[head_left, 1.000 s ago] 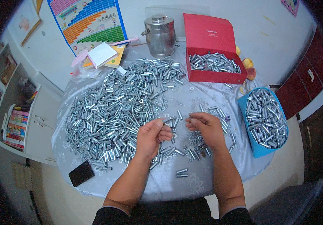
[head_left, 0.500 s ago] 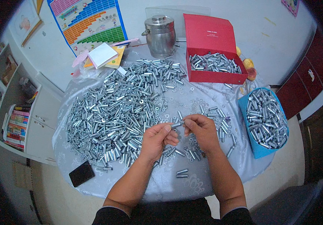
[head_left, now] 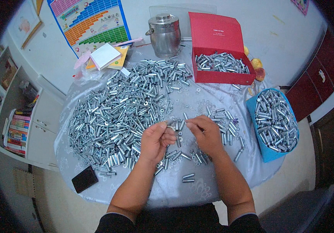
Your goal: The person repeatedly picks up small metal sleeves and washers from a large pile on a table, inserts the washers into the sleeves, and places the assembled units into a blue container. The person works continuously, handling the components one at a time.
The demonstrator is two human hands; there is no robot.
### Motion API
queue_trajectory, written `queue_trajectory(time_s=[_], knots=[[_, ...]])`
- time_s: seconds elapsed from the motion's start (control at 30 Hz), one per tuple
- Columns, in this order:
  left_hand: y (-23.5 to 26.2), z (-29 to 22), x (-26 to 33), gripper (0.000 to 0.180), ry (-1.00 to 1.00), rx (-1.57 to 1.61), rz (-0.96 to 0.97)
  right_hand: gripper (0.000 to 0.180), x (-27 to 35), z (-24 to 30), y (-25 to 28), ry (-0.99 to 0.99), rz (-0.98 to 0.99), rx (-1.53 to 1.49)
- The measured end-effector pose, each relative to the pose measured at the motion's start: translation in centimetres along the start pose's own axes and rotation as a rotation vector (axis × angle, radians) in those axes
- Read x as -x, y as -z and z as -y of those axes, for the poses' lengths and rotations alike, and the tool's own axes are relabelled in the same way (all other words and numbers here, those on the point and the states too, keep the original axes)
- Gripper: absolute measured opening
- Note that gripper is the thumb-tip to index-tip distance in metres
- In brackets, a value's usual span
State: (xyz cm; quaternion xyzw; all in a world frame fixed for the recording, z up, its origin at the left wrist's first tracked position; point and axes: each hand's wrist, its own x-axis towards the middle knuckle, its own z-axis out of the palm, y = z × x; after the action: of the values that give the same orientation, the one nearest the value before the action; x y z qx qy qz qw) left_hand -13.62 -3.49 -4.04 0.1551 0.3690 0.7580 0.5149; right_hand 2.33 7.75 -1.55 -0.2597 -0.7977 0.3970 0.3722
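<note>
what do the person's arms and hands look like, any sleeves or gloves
Both hands are bare: no gloves, rings or watch show on the left hand or the right hand. The forearms are uncovered too. Dark, near-black sleeves are pushed up near the elbows, the right one with a thin lighter edge at the cuff.

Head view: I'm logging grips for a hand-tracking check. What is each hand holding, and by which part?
Both hands meet over one small metal piece, pinched between the fingertips of the left hand and right hand; which part is gripped cannot be told.

Home room used for piecework, cloth-covered round table (head_left: 198,190), bookshelf (head_left: 13,124), wall chart (head_left: 91,21), red cabinet (head_left: 316,87)
</note>
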Motion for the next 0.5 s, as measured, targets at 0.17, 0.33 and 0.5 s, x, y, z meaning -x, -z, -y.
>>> queue_trajectory(time_s=[0.17,0.33,0.5], knots=[[0.4,-0.3,-0.2,0.022,-0.018,-0.002,-0.028,0.017,0.4,-3.4,-1.5,0.153,0.33,0.409],[-0.2,0.0,0.1,0.021,-0.012,-0.129,-0.078,0.021,0.3,-2.8,-2.0,0.133,0.377,0.478],[-0.7,0.0,0.3,0.023,-0.017,-0.189,-0.078,0.022,0.1,-2.8,-1.7,0.038,0.335,0.376]])
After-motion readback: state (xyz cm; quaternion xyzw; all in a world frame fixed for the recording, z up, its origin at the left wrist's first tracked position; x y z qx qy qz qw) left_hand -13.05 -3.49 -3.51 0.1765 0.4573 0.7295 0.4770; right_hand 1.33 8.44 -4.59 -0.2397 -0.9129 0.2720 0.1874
